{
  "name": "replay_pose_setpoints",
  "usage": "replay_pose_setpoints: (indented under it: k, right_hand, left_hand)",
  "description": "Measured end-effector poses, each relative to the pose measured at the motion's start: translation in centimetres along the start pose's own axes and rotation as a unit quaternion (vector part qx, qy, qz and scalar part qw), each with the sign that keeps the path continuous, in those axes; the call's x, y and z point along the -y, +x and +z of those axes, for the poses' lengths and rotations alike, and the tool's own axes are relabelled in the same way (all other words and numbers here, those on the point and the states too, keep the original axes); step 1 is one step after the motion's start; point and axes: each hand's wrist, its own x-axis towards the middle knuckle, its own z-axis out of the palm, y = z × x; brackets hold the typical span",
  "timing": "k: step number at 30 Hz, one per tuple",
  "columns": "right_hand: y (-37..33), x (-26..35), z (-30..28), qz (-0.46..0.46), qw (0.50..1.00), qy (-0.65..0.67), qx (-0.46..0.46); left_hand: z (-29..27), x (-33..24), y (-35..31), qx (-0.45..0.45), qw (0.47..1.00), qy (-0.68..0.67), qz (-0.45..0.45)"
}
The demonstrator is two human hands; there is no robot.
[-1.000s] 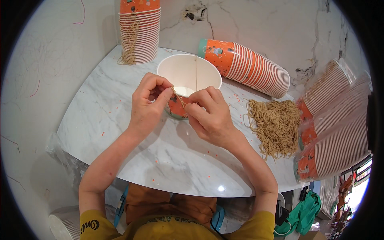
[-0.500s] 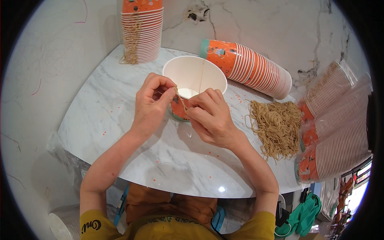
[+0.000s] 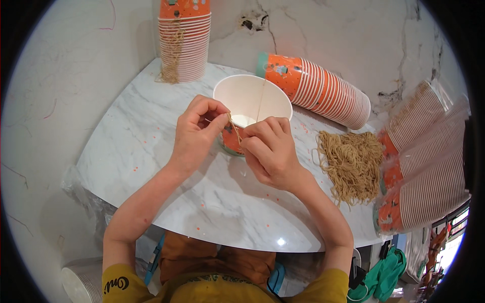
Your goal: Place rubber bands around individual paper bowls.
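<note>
A white-lined paper bucket [image 3: 237, 86] with an orange printed outside stands on the table, its open mouth facing up. In front of its near rim, my left hand [image 3: 198, 132] pinches a tan string [image 3: 234, 126] between thumb and forefinger. My right hand [image 3: 275, 154] is closed on the lower part of that string, fingers curled against the bucket's near side. The string slants between the two hands, across the orange wall. Down the bucket's inside runs a thin tan line; whether it is string or a seam I cannot tell.
A heap of cut tan strings [image 3: 352, 164] lies to the right. Behind the bucket, a nested stack of orange buckets [image 3: 323, 91] lies on its side; another stack [image 3: 185, 50] stands at the back left, strings hanging on it. Plastic-wrapped stacks [image 3: 427, 189] line the right edge.
The whole scene sits slightly further right and lower in the picture. Both hands keep their hold on the string, with almost the same pose against the bucket.
</note>
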Motion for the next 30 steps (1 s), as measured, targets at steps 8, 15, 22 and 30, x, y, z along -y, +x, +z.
replay_pose_setpoints:
  k: [8, 15, 22, 30]
  right_hand:
    - [-0.2, -0.4, -0.5, 0.096, 0.993, 0.067, -0.017]
    - [0.0, 0.0, -0.9, 0.146, 0.98, 0.132, -0.013]
    - [0.2, 0.3, -0.7, 0.121, 0.987, 0.102, -0.023]
    - [0.3, 1.1, -1.3, 0.1, 0.994, 0.041, 0.012]
  left_hand:
    - [-0.6, -1.3, -0.8, 0.077, 0.96, 0.181, 0.199]
    - [0.9, 0.0, -1.4, 0.059, 0.907, 0.277, 0.313]
    - [0.8, 0.0, -1.3, 0.053, 0.885, 0.307, 0.345]
    - [0.8, 0.1, -1.2, 0.043, 0.856, 0.338, 0.389]
